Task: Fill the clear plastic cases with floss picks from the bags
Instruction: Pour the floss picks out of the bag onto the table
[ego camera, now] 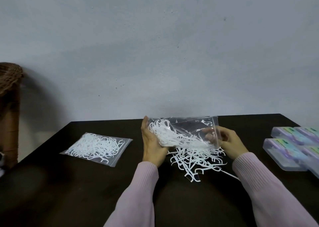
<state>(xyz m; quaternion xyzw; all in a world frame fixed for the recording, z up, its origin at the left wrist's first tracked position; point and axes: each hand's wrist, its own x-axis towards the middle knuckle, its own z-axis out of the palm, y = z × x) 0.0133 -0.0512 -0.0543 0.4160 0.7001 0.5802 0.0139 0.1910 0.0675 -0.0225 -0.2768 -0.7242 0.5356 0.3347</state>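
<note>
Both hands hold a clear zip bag (188, 128) tilted above the dark table (86, 183). My left hand (151, 145) grips its left end, where white floss picks bunch inside. My right hand (229, 142) pinches the bag's right edge, its fingertips showing through the plastic. Below the bag lies a loose heap of white floss picks (195, 159) on the table. A second zip bag of floss picks (96, 147) lies flat at the left. Several clear plastic cases (284, 150) with coloured labels sit at the right edge.
A brown woven object (9, 106) stands off the table's left side. A pale wall (155, 54) rises right behind the table's far edge. One floss pick (229, 174) lies under my right sleeve.
</note>
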